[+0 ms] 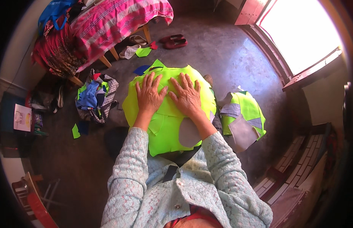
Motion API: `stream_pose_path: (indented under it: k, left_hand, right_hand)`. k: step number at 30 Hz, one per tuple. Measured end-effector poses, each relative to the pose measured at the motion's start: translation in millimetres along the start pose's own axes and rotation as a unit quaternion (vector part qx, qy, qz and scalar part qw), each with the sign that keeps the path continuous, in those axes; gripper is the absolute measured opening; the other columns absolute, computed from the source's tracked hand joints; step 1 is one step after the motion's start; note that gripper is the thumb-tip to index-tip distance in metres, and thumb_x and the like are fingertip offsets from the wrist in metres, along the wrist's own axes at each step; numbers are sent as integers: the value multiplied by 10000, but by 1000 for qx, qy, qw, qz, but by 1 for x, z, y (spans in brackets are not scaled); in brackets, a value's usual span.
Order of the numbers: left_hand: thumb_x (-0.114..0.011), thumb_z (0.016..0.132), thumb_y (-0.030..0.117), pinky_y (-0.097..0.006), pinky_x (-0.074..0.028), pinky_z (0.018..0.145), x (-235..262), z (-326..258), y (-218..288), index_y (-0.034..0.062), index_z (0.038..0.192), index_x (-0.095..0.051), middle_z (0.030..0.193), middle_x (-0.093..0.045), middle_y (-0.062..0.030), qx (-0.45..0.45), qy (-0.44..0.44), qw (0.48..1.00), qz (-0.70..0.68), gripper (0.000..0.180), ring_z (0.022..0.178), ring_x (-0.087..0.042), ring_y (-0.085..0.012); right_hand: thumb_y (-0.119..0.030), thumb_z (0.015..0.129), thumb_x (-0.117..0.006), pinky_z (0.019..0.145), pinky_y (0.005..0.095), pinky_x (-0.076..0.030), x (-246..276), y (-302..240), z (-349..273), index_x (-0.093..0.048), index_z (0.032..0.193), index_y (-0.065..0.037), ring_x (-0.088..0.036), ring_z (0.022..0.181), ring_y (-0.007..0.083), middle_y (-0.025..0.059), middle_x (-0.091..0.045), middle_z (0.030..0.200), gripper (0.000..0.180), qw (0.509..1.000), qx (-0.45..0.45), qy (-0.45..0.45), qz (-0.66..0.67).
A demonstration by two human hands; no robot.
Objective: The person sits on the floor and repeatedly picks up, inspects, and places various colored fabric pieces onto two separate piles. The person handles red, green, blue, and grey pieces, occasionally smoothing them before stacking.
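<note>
A heap of neon-yellow fabric pieces lies in front of me at lap height, with a grey fabric piece at its near right. My left hand rests flat on the fabric, its fingers stretched out and pointing away from me. Beside it my right hand lies palm down on the same heap, fingers spread. The two thumbs are close together, and neither hand grips anything. What supports the heap is hidden beneath it. A blue scrap pokes out at its far left edge.
To the right sits another bundle of neon and grey fabric. At left, a checked bag holds mixed scraps. Red shoes stand beyond, near a bed with a pink checked cover. An open doorway is far right; slatted wood lies near right.
</note>
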State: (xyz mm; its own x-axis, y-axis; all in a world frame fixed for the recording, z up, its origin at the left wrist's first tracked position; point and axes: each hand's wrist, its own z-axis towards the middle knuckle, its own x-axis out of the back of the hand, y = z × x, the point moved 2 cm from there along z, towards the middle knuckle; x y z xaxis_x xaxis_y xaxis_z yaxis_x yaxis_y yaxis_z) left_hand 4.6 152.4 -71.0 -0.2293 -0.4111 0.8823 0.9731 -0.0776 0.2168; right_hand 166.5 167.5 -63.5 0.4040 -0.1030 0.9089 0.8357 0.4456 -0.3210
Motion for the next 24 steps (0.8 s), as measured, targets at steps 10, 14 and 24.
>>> stream_pose_path:
  k: [10, 14, 24]
  left_hand:
    - [-508, 907, 518, -591, -218, 1084, -4, 1, -1, 188, 1362, -491, 1443, -432, -82, 2, -10, 1000, 12, 563, 1348, -370, -266]
    - [-484, 907, 561, -599, -218, 1082, -7, 0, -3, 175, 1346, -509, 1429, -445, -90, -1, 3, 1000, 2, 585, 1346, -370, -267]
    - [-559, 824, 641, -588, -251, 1062, -3, 1, -1, 180, 1342, -507, 1422, -451, -61, -8, 1, 1000, 23, 696, 1332, -395, -252]
  right_hand:
    - [-497, 903, -507, 1149, 538, -124, 0, 8, -17, -390, 1453, -248, -224, 1439, 299, 141, -273, 1542, 615, 1000, -2, -1, 7]
    - [-514, 899, -509, 1151, 531, -117, 2, 10, -26, -368, 1466, -243, -205, 1445, 301, 141, -255, 1550, 643, 1000, 5, -11, 3]
    - [-526, 903, -498, 1151, 528, -128, 2, 9, -26, -390, 1453, -234, -232, 1432, 311, 141, -277, 1538, 632, 1000, 0, 1, 7]
